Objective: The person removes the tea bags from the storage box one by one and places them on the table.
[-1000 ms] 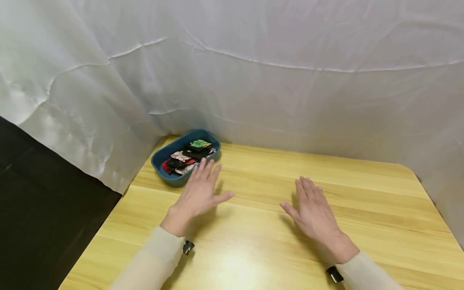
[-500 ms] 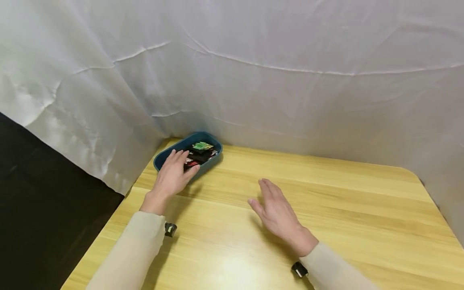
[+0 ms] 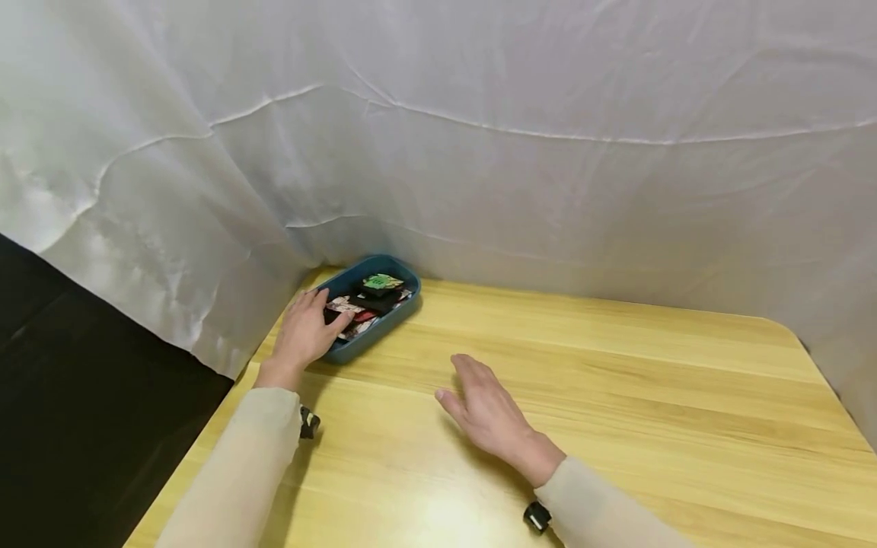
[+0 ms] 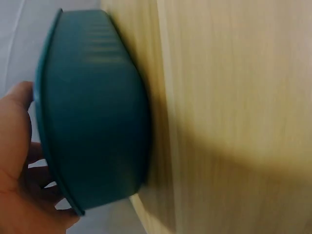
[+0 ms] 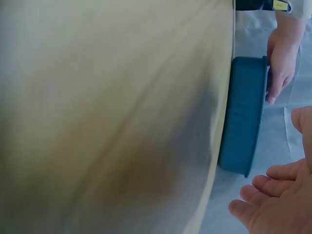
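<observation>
Bin [image 3: 377, 336]: stood upright on the table [image 3: 651, 396].
Packets [image 3: 373, 302]: lay piled inside the bin.
Left hand [image 3: 301, 331]: was at the bin's near end, thumb spread from fingers; grip could not be told.
Right hand [image 3: 492, 411]: was right of the bin, fingers together, thumb spread.

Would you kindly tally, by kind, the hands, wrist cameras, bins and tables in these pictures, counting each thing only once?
Hands: 2 (left hand, right hand)
Wrist cameras: 2
Bin: 1
Table: 1
Total: 6

The packets in the bin overlap too much to count.
</observation>
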`<action>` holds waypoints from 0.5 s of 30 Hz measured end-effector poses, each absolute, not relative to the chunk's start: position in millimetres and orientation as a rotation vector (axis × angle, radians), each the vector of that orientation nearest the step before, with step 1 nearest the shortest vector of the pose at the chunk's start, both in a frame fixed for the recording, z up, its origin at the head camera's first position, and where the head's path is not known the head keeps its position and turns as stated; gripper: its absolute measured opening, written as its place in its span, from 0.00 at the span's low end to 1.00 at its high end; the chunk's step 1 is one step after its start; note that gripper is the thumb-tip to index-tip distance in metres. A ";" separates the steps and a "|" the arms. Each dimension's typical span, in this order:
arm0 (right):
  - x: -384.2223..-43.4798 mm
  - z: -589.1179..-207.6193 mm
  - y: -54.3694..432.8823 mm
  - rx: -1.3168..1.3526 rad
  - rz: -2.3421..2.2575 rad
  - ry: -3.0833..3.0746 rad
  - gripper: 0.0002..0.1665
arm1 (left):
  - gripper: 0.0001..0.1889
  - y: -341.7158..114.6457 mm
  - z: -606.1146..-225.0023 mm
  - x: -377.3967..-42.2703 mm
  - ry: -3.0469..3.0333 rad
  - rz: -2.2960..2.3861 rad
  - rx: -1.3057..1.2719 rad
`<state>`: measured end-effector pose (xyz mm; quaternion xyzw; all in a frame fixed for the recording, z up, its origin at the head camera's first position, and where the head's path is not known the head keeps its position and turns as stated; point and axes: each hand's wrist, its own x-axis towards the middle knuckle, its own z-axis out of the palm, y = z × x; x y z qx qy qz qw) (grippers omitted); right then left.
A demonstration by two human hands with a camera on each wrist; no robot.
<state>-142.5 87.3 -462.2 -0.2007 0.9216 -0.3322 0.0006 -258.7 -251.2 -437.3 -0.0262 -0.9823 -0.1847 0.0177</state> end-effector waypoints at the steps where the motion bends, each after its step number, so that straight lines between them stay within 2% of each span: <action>1: -142.3 -463.1 85.7 -0.630 -1.058 2.881 0.42 | 0.46 -253.6 -437.8 -259.8 -3.055 -0.572 -0.072; 15: -140.4 -464.5 78.4 -0.613 -1.094 2.809 0.41 | 0.52 -268.4 -441.4 -264.9 -3.105 -0.592 -0.019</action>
